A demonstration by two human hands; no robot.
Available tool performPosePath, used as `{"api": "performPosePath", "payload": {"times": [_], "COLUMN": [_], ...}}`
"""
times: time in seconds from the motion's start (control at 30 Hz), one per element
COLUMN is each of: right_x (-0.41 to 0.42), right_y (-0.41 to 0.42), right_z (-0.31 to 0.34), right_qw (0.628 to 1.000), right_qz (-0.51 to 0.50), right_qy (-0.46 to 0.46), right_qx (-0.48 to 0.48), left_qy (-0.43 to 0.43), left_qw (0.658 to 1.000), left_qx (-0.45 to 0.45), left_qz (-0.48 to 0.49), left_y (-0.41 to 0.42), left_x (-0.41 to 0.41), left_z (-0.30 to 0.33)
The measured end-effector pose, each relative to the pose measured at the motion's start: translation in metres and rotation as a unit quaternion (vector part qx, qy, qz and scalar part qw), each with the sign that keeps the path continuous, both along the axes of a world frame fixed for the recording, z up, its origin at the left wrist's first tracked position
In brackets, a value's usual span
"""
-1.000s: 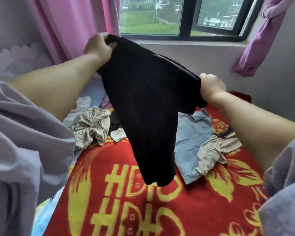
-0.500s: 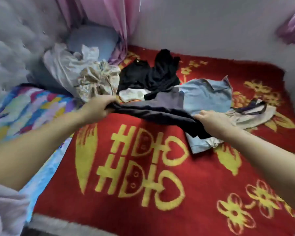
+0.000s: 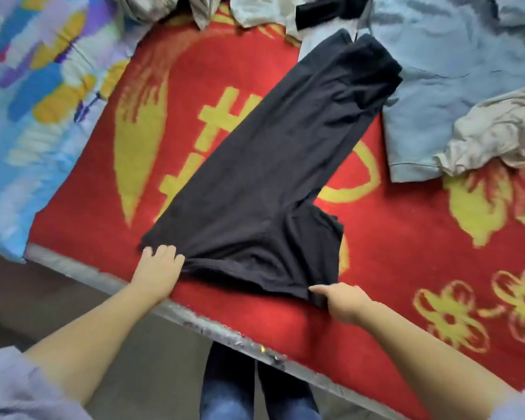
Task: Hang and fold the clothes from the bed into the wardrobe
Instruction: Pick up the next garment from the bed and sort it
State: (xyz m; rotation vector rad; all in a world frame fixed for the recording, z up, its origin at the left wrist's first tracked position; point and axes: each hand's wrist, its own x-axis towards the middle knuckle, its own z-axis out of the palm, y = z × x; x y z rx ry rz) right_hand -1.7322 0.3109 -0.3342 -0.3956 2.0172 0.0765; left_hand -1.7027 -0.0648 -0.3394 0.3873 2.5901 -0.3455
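Note:
A pair of black trousers [image 3: 273, 165] lies spread flat on the red blanket [image 3: 391, 237], legs together and pointing up to the right, waistband at the near edge. My left hand [image 3: 158, 269] holds the waistband's left corner, fingers lying on the cloth. My right hand [image 3: 341, 300] grips the right corner, thumb over the fabric and fingers tucked beneath. More clothes lie farther back: a light blue shirt [image 3: 455, 77], a crumpled beige garment [image 3: 494, 131], a black item [image 3: 325, 9] and pale pieces [image 3: 255, 9] at the top edge.
The bed's grey front edge [image 3: 194, 321] runs diagonally across below my hands. A colourful patterned sheet [image 3: 37, 101] covers the left of the bed. My legs in blue jeans [image 3: 228, 386] stand on the floor by the edge.
The trousers came down from mid-air and now lie flat on the blanket near the front edge. Both hands moved toward me with the waistband, and my view tipped downward.

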Motion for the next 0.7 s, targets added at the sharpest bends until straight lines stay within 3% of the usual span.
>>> {"api": "performPosePath", "payload": {"times": [0.07,0.17,0.23,0.33,0.4,0.5,0.6,0.7], "right_x": [-0.018,-0.053,-0.077,-0.100,-0.106,-0.108,-0.112,-0.128], "right_y": [0.011,0.020,0.016,0.004,-0.002,-0.003,0.004,-0.006], "right_z": [-0.003,-0.012,-0.019,-0.033,-0.041,-0.039,-0.027,-0.005], "right_qw": [0.987,0.922,0.897,0.916,0.934,0.953,0.903,0.816], "right_qz": [-0.104,-0.262,-0.327,-0.310,-0.288,-0.260,-0.399,-0.541], "right_qy": [0.114,0.248,0.240,0.205,0.169,0.107,0.043,-0.065], "right_qx": [-0.054,-0.142,-0.175,-0.150,-0.130,-0.113,-0.152,-0.194], "left_qy": [0.051,0.099,0.039,-0.049,-0.027,0.088,0.084,-0.028], "left_qw": [0.996,0.974,0.976,0.990,0.993,0.977,0.930,0.802], "left_qx": [0.059,0.180,0.194,0.130,0.114,0.193,0.321,0.430], "left_qz": [-0.036,-0.094,-0.090,-0.033,0.006,0.001,0.160,0.414], "left_y": [0.031,0.091,0.136,0.183,0.194,0.196,0.191,0.183], "left_x": [-0.002,0.001,0.008,0.021,0.021,0.013,-0.003,-0.003], "left_z": [-0.007,-0.026,-0.031,-0.047,-0.057,-0.068,-0.055,-0.035]}}
